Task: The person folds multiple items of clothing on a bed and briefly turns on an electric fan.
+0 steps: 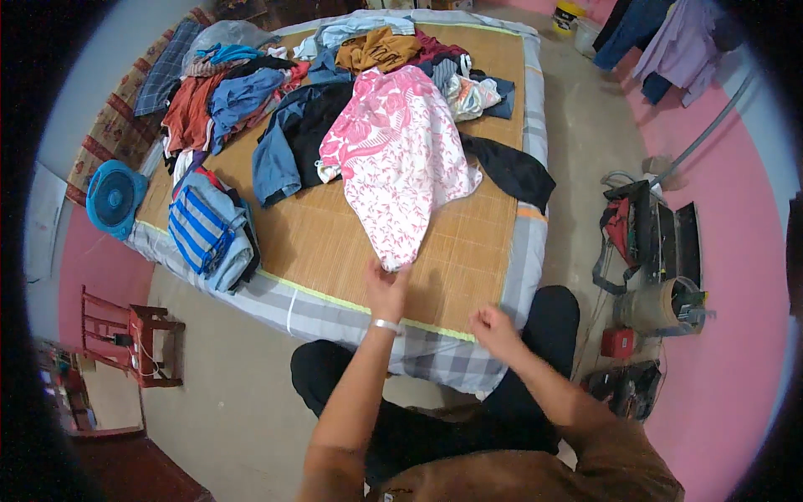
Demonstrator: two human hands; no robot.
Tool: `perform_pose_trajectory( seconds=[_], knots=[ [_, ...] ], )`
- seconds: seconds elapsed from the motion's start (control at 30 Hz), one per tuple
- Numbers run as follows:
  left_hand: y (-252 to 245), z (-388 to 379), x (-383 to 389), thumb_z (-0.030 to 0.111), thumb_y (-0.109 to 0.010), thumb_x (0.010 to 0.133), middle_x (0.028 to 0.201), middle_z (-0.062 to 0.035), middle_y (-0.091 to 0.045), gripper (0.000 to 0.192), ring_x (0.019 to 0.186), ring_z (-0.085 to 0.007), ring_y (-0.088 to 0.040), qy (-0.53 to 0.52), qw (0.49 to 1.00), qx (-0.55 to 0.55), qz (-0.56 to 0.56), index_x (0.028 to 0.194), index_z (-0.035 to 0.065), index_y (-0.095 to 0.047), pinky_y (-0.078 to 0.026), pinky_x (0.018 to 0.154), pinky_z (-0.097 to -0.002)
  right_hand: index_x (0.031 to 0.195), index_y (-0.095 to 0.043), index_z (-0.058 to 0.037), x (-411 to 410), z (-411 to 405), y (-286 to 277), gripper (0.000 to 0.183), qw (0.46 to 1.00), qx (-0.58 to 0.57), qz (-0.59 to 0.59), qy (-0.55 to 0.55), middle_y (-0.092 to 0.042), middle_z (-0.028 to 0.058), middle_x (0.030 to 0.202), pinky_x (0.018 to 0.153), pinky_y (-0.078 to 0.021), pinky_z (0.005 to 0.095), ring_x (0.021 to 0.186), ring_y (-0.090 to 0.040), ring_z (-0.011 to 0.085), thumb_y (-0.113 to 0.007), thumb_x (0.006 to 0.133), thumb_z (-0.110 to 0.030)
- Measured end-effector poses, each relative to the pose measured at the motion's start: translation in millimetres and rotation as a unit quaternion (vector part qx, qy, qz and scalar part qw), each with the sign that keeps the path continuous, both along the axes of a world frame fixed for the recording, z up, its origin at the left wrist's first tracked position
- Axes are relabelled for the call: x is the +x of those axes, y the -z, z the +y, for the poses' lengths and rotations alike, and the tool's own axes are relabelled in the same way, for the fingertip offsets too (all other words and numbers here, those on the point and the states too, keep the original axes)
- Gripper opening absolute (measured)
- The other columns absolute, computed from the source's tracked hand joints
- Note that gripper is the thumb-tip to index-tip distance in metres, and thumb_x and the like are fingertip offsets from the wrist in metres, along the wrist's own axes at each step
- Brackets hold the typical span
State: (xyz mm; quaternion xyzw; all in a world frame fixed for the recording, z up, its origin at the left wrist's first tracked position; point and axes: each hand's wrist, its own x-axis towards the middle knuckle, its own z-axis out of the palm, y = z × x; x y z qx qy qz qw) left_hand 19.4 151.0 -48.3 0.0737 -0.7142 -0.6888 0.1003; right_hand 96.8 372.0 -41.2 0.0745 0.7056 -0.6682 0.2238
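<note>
A pink-and-white garment with floral and leaf prints (401, 160) lies spread over the bed, its near end narrowed to a point. My left hand (385, 292), with a silver bracelet at the wrist, grips that near end between thumb and fingers. Off to the right, my right hand (492, 325) is apart from the cloth, its fingers curled in with nothing visible in them. Under the garment are dark clothes, with a black sleeve or leg (511, 168) sticking out to the right and blue denim (279, 157) to the left.
The bed has a woven bamboo mat (307, 241). Folded clothes (210, 223) are stacked at its left edge, beside a blue fan (116, 197). Heaped clothes (244, 103) and a mustard garment (379, 50) lie farther back. A red chair (135, 339) stands left; a bucket of tools (659, 307) stands right.
</note>
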Motion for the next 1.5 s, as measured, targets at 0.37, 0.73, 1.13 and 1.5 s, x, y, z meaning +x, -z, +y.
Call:
perform_pose_trajectory(
  seconds=[0.37, 0.73, 1.13, 1.5],
  knots=[
    [-1.3, 5.5, -12.5, 0.014, -0.047, 0.089, 0.086, -0.0245, -0.062, 0.021, 0.077, -0.0436, -0.059, 0.151, 0.851, -0.504, -0.005, 0.105, 0.002, -0.054, -0.047, 0.068, -0.0528, 0.105, -0.057, -0.0011, 4.7, -2.1, 10.7, 0.015, 0.998, -0.031, -0.06, 0.003, -0.06, 0.0033, 0.079, 0.063, -0.0466, 0.0231, 0.069, -0.056, 0.0084, -0.055, 0.094, -0.012],
    [-71.0, 58.5, 266.5, 0.027, -0.06, 0.091, 0.076, -0.0209, -0.063, 0.024, 0.069, -0.039, -0.063, 0.37, 0.877, -0.279, -0.129, 0.11, 0.012, -0.063, -0.05, 0.061, -0.0457, 0.128, -0.051, -0.0007, 11.1, -10.4, -1.2, 0.049, 0.893, -0.34, -0.202, 0.215, -0.062, 0.0124, 0.118, 0.091, -0.0502, 0.0392, 0.104, -0.061, 0.0246, -0.063, 0.09, -0.029],
    [-93.1, 38.9, 232.5, 0.033, -0.069, 0.083, 0.09, -0.0195, -0.066, 0.044, 0.086, -0.0358, -0.064, 0.459, 0.838, -0.274, -0.108, 0.12, 0.0108, -0.06, -0.05, 0.075, -0.0421, 0.131, -0.047, 0.0025, 44.1, 78.0, -52.4, 0.052, 0.921, -0.134, 0.05, 0.362, -0.06, 0.0139, 0.121, 0.094, -0.0454, 0.0355, 0.106, -0.059, 0.0226, -0.055, 0.094, -0.034],
    [-0.9, -33.4, 114.1, 0.026, -0.072, 0.082, 0.093, -0.0154, -0.062, 0.043, 0.084, -0.0224, -0.06, -0.11, 0.929, -0.339, -0.095, 0.108, -0.0057, -0.057, -0.05, 0.075, -0.0322, 0.116, -0.058, -0.0005, -58.8, 107.4, -102.8, 0.045, 0.9, 0.367, 0.231, 0.041, -0.065, 0.0225, 0.107, 0.084, -0.0496, 0.0385, 0.099, -0.064, 0.0338, -0.062, 0.086, -0.033]
  ],
)
